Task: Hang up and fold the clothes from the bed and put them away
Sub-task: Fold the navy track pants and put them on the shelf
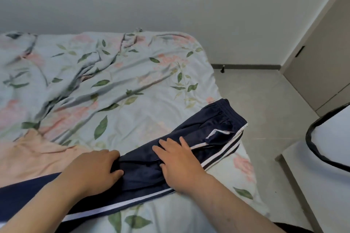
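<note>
On the bed, right side: navy track pants lie on the floral cover, with the waistband end at the bed's edge.
Long axis: diagonal. The legs run under my left forearm at lower left and the waistband points up and to the right. The white side stripes follow the same line.
Left grip: fingers curled, pinching a fold of the dark fabric.
Right grip: flat, fingers spread, pressing on the pants near my left.
Peach garment: rumpled on the cover, left of the legs.
Cupboard: tall, beige, door closed, contents hidden.
Count: one pair of pants, one peach garment, two grips on the pants.
</note>
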`<state>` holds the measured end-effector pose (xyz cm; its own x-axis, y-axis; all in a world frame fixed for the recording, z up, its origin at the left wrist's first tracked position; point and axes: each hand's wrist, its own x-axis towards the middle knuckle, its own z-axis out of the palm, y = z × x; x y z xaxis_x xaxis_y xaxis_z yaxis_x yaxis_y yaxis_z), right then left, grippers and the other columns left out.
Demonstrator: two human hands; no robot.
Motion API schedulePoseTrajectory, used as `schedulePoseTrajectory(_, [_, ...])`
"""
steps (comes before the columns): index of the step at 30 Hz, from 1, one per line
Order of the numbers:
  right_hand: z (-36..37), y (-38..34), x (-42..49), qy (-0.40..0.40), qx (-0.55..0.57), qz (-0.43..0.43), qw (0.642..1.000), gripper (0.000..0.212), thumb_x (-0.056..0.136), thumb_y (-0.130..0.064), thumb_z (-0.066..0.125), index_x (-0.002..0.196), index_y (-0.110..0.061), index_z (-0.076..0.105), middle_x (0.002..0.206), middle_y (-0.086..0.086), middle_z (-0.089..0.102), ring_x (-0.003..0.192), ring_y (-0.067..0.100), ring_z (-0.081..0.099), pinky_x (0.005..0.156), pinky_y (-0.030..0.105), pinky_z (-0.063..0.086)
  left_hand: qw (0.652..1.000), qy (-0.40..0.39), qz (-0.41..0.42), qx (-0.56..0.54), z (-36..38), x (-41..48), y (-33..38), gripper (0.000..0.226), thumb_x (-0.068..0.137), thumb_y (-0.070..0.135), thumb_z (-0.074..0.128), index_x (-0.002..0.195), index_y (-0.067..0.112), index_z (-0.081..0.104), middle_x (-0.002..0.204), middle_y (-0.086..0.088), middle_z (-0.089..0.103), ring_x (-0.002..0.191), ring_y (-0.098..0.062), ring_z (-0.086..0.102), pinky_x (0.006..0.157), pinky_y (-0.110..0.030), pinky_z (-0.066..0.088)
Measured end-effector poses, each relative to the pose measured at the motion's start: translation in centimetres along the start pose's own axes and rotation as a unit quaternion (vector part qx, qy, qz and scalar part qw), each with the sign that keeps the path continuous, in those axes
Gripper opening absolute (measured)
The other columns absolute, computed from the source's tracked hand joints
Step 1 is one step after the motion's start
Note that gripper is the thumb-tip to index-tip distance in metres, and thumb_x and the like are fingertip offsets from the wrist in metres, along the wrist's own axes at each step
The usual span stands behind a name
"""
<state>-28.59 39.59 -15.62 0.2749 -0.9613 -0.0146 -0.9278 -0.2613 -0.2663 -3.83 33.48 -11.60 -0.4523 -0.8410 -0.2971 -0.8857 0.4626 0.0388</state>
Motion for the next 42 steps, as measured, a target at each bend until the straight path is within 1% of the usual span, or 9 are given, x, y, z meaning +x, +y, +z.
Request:
schedulePoseTrajectory(7, [0.1, -7.6, 1.1, -0.054, -0.023, -0.016, 0.998, 0.018, 0.099, -0.026, 0.049, 0.114, -0.017, 0.052, 0.110, 0.007, 0.052, 0.098, 0.029, 0.048, 0.095, 0.041, 0.039, 0.996, -0.033, -0.069, -0.051, 1.0, -6.9, -7.1, 0.022, 0.078, 0.053, 0.056, 0.078, 0.035, 0.044, 0.084, 0.015, 0.054, 0.077, -0.004, 0.052, 0.061, -0.024, 0.038])
schedulePoseTrajectory(15, [-0.8, -10.1, 0.2, -0.081, -0.090, 0.051, 0.991, 0.012, 0.095, -0.013, 0.049, 0.102, -0.022, 0.045, 0.104, 0.004, 0.050, 0.082, 0.023, 0.035, 0.073, 0.036, 0.026, 0.996, 0.011, -0.063, -0.065, 3.5, -12.9, -8.2, 0.018, 0.087, 0.035, 0.043, 0.076, 0.034, 0.029, 0.087, 0.013, 0.045, 0.084, -0.010, 0.051, 0.079, -0.029, 0.045])
schedulePoseTrajectory(21, [0.4, -11.7, -1.3, -0.038, -0.076, 0.043, 0.995, 0.040, 0.087, -0.010, 0.050, 0.125, -0.023, 0.048, 0.116, 0.000, 0.049, 0.092, 0.023, 0.043, 0.079, 0.034, 0.031, 0.989, -0.051, -0.094, -0.102, 8.7, -16.3, -5.2, 0.027, 0.097, 0.039, 0.044, 0.117, 0.023, 0.052, 0.117, 0.002, 0.065, 0.108, -0.015, 0.061, 0.080, -0.024, 0.044])
schedulePoseTrajectory(24, [1.2, -12.6, -2.8, -0.034, 0.006, 0.027, 0.999, 0.054, 0.089, -0.011, 0.040, 0.142, -0.024, 0.047, 0.138, -0.003, 0.044, 0.114, 0.024, 0.048, 0.098, 0.032, 0.036, 0.963, -0.135, -0.073, -0.220, 10.9, -18.7, -2.2, 0.047, 0.109, 0.027, 0.023, 0.151, 0.006, 0.030, 0.155, -0.010, 0.037, 0.143, -0.018, 0.034, 0.109, -0.023, 0.026])
schedulePoseTrajectory(30, [1.4, -14.8, -2.6, -0.155, 0.040, 0.063, 0.985, 0.029, 0.099, -0.024, 0.037, 0.119, -0.023, 0.058, 0.120, 0.001, 0.049, 0.104, 0.029, 0.056, 0.090, 0.036, 0.046, 0.859, -0.148, -0.066, -0.486, 9.1, -19.7, -1.4, 0.022, 0.077, 0.051, 0.058, 0.076, 0.029, 0.063, 0.072, 0.012, 0.062, 0.070, 0.005, 0.056, 0.078, -0.017, 0.043])
schedulePoseTrajectory(34, [-0.3, -17.2, 1.1, -0.095, 0.045, 0.079, 0.991, 0.024, 0.096, -0.017, 0.045, 0.115, -0.020, 0.058, 0.118, 0.004, 0.050, 0.105, 0.027, 0.055, 0.080, 0.034, 0.045, 0.941, 0.194, -0.134, -0.242, 7.5, -17.9, -7.6, 0.049, 0.070, 0.047, 0.075, 0.117, 0.033, 0.064, 0.113, 0.008, 0.066, 0.107, -0.017, 0.060, 0.096, -0.029, 0.045])
schedulePoseTrajectory(37, [-0.4, -17.8, 2.6, -0.034, 0.015, 0.096, 0.995, 0.036, 0.088, -0.008, 0.051, 0.122, -0.015, 0.051, 0.125, 0.007, 0.043, 0.111, 0.030, 0.048, 0.083, 0.036, 0.046, 0.969, 0.117, -0.208, -0.062, 7.0, -16.5, -12.1, 0.068, 0.080, 0.049, 0.070, 0.140, 0.024, 0.049, 0.133, 0.001, 0.059, 0.122, -0.023, 0.055, 0.099, -0.032, 0.042])
schedulePoseTrajectory(40, [0.4, -15.3, 2.0, -0.049, -0.024, 0.140, 0.989, 0.067, 0.084, -0.005, 0.057, 0.145, -0.019, 0.032, 0.148, 0.009, 0.026, 0.122, 0.032, 0.040, 0.095, 0.039, 0.046, 0.972, 0.091, -0.180, -0.122, 8.6, -16.1, -13.9, 0.008, 0.086, 0.043, 0.052, 0.094, 0.044, 0.053, 0.105, 0.013, 0.067, 0.094, -0.007, 0.060, 0.077, -0.023, 0.046])
schedulePoseTrajectory(42, [0.9, -13.1, 1.3, -0.074, 0.001, 0.187, 0.980, 0.069, 0.089, -0.005, 0.053, 0.151, -0.022, 0.027, 0.152, 0.008, 0.024, 0.123, 0.032, 0.045, 0.094, 0.040, 0.048, 0.973, 0.090, -0.170, -0.130, 9.7, -16.4, -14.5, 0.010, 0.082, 0.042, 0.054, 0.081, 0.044, 0.044, 0.097, 0.014, 0.059, 0.083, -0.005, 0.057, 0.072, -0.024, 0.046])
